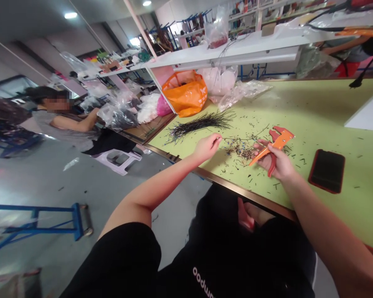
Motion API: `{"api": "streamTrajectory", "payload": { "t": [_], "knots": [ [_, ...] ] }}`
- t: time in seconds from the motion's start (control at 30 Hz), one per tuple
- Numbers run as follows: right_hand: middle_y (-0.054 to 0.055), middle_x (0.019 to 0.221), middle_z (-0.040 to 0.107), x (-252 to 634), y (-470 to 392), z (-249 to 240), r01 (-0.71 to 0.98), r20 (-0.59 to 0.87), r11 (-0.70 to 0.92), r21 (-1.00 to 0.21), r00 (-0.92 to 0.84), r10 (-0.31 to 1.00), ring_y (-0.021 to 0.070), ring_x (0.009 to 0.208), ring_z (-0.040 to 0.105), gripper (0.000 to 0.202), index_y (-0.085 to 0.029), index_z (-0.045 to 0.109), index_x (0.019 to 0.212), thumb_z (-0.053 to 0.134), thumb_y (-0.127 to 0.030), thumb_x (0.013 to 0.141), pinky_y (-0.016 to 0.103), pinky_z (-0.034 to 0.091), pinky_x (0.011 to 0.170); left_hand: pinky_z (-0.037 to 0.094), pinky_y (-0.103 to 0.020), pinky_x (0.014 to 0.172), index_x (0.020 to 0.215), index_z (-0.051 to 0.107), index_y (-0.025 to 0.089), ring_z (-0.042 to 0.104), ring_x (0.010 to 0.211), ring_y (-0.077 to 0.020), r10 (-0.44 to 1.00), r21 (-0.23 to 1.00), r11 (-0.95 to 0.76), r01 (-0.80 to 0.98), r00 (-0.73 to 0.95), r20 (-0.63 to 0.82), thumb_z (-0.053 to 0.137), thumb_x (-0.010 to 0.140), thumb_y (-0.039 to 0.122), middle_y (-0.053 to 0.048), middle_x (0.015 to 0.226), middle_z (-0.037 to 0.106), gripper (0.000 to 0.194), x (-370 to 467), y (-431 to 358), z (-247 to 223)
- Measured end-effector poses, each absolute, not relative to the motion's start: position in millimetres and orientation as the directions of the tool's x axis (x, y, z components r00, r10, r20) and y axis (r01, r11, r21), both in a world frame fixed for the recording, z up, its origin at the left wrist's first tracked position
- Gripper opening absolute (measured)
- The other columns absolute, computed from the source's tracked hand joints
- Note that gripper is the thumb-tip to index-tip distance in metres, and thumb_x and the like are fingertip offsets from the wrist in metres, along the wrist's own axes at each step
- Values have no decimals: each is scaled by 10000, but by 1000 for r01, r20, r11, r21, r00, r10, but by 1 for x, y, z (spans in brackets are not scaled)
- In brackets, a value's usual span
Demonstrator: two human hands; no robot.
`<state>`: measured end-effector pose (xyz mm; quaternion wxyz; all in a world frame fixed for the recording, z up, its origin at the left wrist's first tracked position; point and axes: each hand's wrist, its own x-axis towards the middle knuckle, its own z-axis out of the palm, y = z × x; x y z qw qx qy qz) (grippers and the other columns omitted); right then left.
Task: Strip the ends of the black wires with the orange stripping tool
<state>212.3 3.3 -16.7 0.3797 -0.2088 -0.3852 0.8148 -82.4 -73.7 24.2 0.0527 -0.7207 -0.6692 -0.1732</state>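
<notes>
My left hand (207, 147) is closed in a pinch on a thin dark wire (236, 138), which stretches right over the green tabletop. In my right hand (275, 161) is an orange wire stripper (278, 145) with red handles, its jaws pointing up and to the right. Small cut scraps (244, 150) lie scattered on the table between and below my hands. Behind my left hand rests a bundle of black wires (199, 125).
A black phone with a red edge (327, 171) lies to the right. An orange bag (186, 93) and clear plastic bags (245, 92) stand at the back, below a white shelf (245, 49). Another person (66, 120) sits at the left.
</notes>
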Motion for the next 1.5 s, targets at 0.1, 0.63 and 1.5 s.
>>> {"api": "streamTrajectory", "payload": {
  "t": [0.1,0.63,1.5],
  "knots": [
    [12,1164,775,212,2,-15,-477,-23,-397,-784,-618,786,179,855,754,301,-292,740,1125,803,-329,833,332,705,803,539,-299,770,1166,694,215,754,893,-201,949,159,-165,973,112,296,406,1083,349,-72,1028,798,329,-91,-75,18],
    [30,987,778,205,8,-40,-299,-16,-213,-930,-547,837,220,929,780,414,-250,766,979,959,-502,714,377,711,867,540,-297,748,1177,638,197,691,746,-171,866,306,-90,948,-77,495,256,1116,459,-63,870,741,468,-105,-79,-15],
    [41,863,752,212,10,-30,-136,-32,-132,-982,-566,824,216,837,738,454,-219,751,961,834,-635,799,365,654,821,550,-305,809,1030,727,195,713,872,-181,834,508,-291,811,-44,550,423,1114,411,-71,959,775,382,14,-37,-48]
  ]
}}
